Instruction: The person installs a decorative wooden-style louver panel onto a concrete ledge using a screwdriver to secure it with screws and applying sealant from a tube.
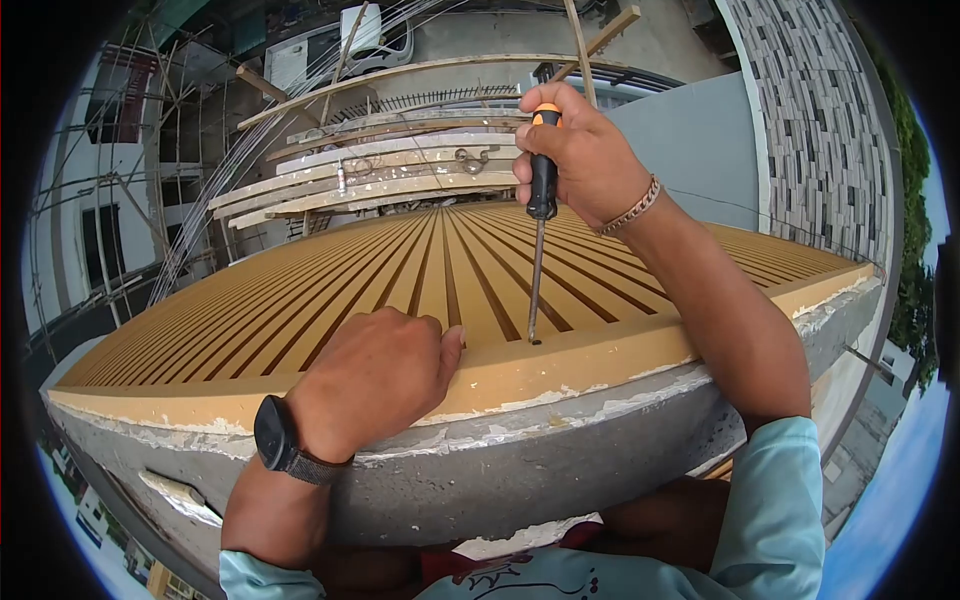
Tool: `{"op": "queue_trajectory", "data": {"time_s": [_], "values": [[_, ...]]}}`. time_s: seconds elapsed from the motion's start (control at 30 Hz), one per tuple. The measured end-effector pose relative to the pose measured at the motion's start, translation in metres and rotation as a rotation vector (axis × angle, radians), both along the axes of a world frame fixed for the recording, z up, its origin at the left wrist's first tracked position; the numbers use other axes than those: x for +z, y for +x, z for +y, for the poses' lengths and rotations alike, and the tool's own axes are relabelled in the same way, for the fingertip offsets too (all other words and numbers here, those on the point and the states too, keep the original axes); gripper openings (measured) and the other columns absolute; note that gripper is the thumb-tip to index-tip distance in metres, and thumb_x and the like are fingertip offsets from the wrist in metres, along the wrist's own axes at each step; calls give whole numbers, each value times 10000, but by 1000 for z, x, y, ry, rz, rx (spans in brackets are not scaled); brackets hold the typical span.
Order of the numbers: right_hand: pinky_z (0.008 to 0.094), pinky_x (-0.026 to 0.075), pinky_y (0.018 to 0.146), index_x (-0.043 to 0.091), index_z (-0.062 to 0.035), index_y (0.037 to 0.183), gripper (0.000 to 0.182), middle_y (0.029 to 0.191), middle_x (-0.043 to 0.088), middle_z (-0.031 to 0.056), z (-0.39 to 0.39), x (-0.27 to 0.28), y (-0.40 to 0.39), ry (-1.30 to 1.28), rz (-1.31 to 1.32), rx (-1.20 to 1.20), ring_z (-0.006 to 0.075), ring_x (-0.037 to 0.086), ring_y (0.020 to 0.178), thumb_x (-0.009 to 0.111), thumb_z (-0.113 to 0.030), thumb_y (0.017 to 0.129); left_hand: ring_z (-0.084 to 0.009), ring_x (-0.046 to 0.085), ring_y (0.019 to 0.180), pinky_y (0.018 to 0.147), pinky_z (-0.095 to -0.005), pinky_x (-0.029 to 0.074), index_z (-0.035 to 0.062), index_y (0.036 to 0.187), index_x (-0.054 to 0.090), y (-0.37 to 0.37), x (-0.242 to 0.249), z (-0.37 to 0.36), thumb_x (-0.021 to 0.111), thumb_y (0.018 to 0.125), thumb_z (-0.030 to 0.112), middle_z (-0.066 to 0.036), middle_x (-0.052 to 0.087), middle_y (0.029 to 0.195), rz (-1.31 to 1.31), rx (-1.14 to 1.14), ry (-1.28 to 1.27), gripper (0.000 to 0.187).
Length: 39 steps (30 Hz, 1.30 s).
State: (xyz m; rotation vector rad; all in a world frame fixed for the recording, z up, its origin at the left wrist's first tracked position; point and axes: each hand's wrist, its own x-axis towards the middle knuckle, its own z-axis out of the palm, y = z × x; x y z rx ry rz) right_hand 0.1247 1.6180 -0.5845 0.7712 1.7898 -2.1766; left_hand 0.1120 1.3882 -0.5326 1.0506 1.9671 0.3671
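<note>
My right hand (580,150) is wrapped round the black and orange handle of a screwdriver (543,175). The screwdriver stands nearly upright, its shaft pointing down and its tip at a small dark spot on the flat edge of a tan slatted panel (480,375). To the left of that spot, my left hand (375,375) rests on the same edge, knuckles up and fingers curled under. Its thumb lies along the side facing the screwdriver. Whatever those curled fingers hold, if anything, is hidden.
A rough grey concrete ledge (520,475) runs along the near side of the panel. Beyond it are wooden scaffold planks (390,165) with a small bottle (341,178), bundled cables (225,150) and a vehicle (380,45) far below. A stone-patterned wall (815,110) rises at right.
</note>
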Motion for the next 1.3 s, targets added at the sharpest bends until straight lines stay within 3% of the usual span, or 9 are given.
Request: {"op": "queue_trajectory", "data": {"time_s": [0.07,0.13,0.77,0.87,0.93,1.07,1.3], "values": [[326,511,539,388,-50,1096,248,812,468,64,0,-1,1,-28,-31,11,154,554,638,504,-50,877,-388,580,586,605,-468,462,-14,607,582,0,2,2,461,922,253,-213,568,569,13,9,2,430],[315,502,535,390,-53,1089,244,803,471,59,1,-2,1,-46,-6,45,153,552,630,509,-60,876,-406,567,603,613,-479,444,-18,698,612,-1,6,3,464,923,246,-222,562,591,-37,30,-50,377],[285,468,517,406,-70,1094,235,752,517,58,-2,4,-4,-8,24,101,146,556,605,505,-97,883,-398,566,575,572,-465,444,-8,686,597,-1,12,8,466,934,248,-219,553,569,-40,40,-114,379],[251,449,523,488,-64,1042,179,705,508,22,2,11,-10,-9,101,94,114,542,614,541,-136,886,-401,564,572,575,-469,442,-9,688,597,-1,11,7,465,934,249,-218,549,564,-30,35,-101,380],[218,425,531,602,-57,961,219,664,508,-15,13,19,-14,345,131,216,76,516,598,628,-254,867,-404,562,570,575,-472,440,-9,693,598,-1,11,7,464,933,253,-220,547,565,-24,23,-95,380],[200,407,532,666,-53,898,310,669,534,-33,18,28,-12,558,112,303,46,508,604,711,-345,804,-406,561,577,583,-478,436,-9,698,599,-1,9,5,461,933,261,-224,547,569,-26,17,-67,384],[206,450,570,624,-9,1121,463,749,585,6,30,31,-11,291,124,303,68,554,662,740,-302,782,-413,560,598,613,-487,434,-19,712,607,-1,8,5,462,929,267,-230,553,583,-23,11,-94,388]]}}
